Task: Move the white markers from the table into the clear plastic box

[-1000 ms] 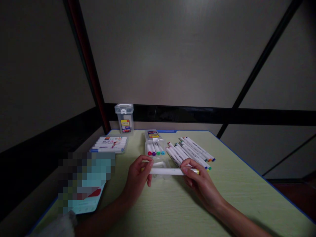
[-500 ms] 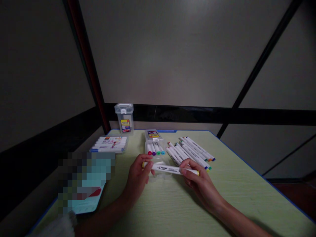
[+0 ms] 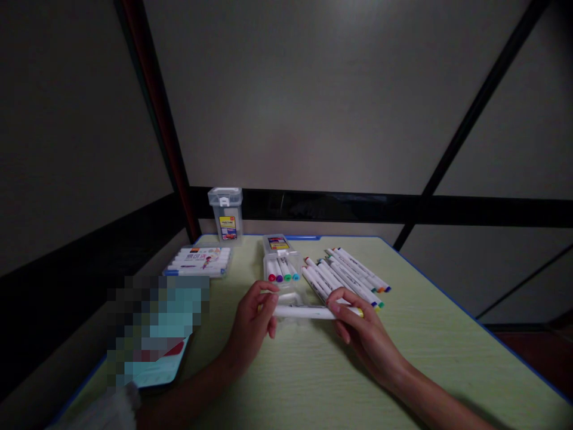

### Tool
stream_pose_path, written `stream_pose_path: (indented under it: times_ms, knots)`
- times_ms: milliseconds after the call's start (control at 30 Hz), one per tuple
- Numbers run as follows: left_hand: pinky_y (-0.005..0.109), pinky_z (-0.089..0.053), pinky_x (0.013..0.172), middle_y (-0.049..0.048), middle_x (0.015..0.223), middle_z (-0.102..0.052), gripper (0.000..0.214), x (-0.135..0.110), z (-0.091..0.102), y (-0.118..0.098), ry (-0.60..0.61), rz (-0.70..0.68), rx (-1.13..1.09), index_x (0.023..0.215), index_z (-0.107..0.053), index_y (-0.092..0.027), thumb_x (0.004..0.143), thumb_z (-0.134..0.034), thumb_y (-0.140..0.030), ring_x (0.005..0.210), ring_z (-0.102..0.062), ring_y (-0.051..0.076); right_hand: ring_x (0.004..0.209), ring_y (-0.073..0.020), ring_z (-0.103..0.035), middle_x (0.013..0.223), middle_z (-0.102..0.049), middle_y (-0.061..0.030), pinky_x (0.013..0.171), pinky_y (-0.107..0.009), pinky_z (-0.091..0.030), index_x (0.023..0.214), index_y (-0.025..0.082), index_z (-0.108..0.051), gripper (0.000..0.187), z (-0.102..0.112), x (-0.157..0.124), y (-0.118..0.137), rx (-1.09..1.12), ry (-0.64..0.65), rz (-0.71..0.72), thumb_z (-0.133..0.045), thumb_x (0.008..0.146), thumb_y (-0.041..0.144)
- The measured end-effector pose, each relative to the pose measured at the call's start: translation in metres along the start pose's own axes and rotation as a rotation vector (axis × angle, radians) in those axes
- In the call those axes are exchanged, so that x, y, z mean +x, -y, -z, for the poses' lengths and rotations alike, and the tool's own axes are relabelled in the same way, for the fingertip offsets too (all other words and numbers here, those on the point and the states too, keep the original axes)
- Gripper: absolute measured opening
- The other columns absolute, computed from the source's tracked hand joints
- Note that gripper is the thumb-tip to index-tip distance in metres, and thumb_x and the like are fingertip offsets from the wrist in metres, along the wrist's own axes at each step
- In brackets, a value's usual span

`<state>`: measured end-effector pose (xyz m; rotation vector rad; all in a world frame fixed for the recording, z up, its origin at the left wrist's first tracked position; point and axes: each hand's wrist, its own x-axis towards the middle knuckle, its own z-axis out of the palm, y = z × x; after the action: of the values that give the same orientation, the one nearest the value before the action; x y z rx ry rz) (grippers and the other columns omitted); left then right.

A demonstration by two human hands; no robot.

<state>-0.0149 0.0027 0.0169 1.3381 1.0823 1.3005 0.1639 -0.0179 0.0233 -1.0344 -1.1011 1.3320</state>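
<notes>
A white marker (image 3: 304, 312) with yellow ends lies level between my hands, above the table. My left hand (image 3: 254, 319) pinches its left end, covering most of that tip. On the right end, my right hand (image 3: 358, 319) closes thumb and fingers around the barrel, with a yellow tip showing past them. Just behind the marker is a clear plastic case (image 3: 281, 263) lying on its side, holding several markers with red, purple, green and light blue ends. Its clear lid (image 3: 290, 297) lies open toward me, partly hidden by the held marker.
Several loose white markers (image 3: 342, 275) lie right of the case. A clear upright box (image 3: 226, 215) stands at the back left, with a flat marker pack (image 3: 199, 261) in front of it. A tablet-like device (image 3: 165, 358), partly blurred out, lies at the left edge.
The marker has been rolled between my fingers: its printed lettering, earlier facing me, has turned to the upper side and a plain white side shows. My hands have hardly shifted.
</notes>
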Motion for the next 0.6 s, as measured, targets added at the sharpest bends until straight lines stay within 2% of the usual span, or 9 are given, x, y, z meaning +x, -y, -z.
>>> stream_pose_path:
  times_ms: [300, 600]
  knots:
    - [0.013, -0.020, 0.028, -0.0127, 0.028, -0.033, 0.032, -0.0003, 0.0005, 0.0070, 0.046, 0.008, 0.029, 0.078, -0.048, -0.016, 0.077, -0.045, -0.048, 0.023, -0.028, 0.005, 0.040, -0.0057, -0.024, 0.036, -0.037, 0.0081, 0.044, -0.023, -0.014, 0.065, 0.017, -0.052, 0.026, -0.0006, 0.0002, -0.0026, 0.035, 0.004, 0.009, -0.065, 0.071, 0.039]
    - [0.015, -0.019, 0.026, -0.0125, 0.028, -0.032, 0.042, -0.0004, 0.0005, -0.0002, -0.032, 0.073, 0.014, 0.080, -0.053, -0.013, 0.074, -0.045, -0.054, 0.022, -0.026, 0.005, 0.044, -0.0053, -0.030, 0.047, -0.043, 0.0057, 0.041, -0.020, -0.016, 0.070, 0.017, -0.054, 0.026, 0.0009, -0.0021, -0.0010, 0.097, 0.034, -0.002, -0.070, 0.066, 0.037]
